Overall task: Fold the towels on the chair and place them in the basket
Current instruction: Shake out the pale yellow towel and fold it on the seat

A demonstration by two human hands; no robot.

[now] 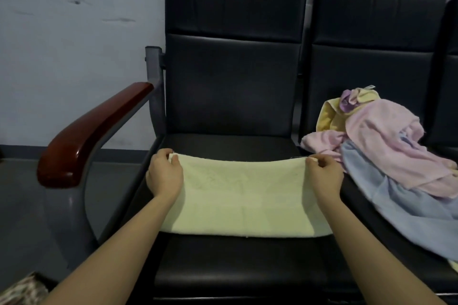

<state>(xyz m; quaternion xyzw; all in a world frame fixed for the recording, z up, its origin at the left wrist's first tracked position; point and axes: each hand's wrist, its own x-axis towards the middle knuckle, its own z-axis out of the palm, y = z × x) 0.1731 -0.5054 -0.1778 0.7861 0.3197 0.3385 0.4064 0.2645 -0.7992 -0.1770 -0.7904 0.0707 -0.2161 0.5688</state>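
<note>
A pale yellow towel [244,195] lies spread across the seat of a black chair [233,96], folded into a wide band. My left hand [164,173] pinches its far left corner. My right hand [324,176] pinches the far right corner. The far edge between them is slightly lifted and taut. On the neighbouring seat to the right sits a loose pile of towels [376,146]: pink on top, light blue below, yellow and purple behind. No basket is in view.
A brown wooden armrest [91,131] on a grey metal frame juts out left of the seat. A second black chair [376,39] stands on the right, against a pale wall. A patterned object [22,290] shows at the bottom left corner.
</note>
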